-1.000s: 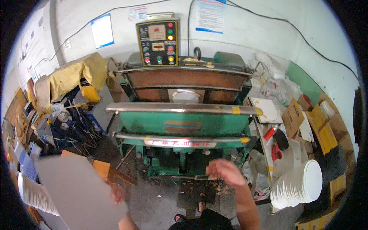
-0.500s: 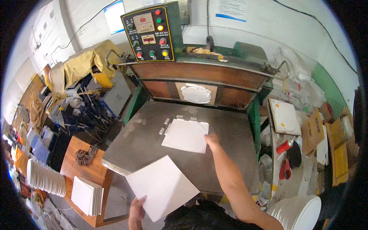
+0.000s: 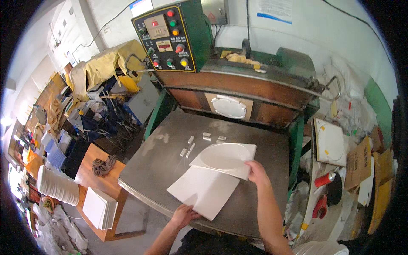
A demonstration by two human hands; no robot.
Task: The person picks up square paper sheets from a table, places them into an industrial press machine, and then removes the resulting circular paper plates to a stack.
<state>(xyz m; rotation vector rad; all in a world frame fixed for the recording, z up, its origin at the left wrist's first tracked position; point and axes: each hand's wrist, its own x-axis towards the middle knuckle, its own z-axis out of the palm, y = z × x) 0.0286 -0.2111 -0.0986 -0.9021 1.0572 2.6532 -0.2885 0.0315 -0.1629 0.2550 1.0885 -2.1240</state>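
My right hand is closed on the right corner of a white square sheet with a large round cut line in it. That sheet is tilted up off the grey press bed. My left hand grips the near edge of a second, plain white sheet, whose far edge meets or slightly overlaps the cut one. Small metal stop blocks sit on the bed just beyond and left of the sheets. Behind them, a white round die is mounted on the raised brown platen.
A control box with buttons stands at the back left. On the wooden table at left lie a stack of white sheets and a rag; white discs are stacked beside it. A red can stands on the right bench.
My right hand has lifted the cut sheet away from the stop blocks and tilted it. My left hand has brought the plain sheet forward and right over the bed. The view has shifted slightly.
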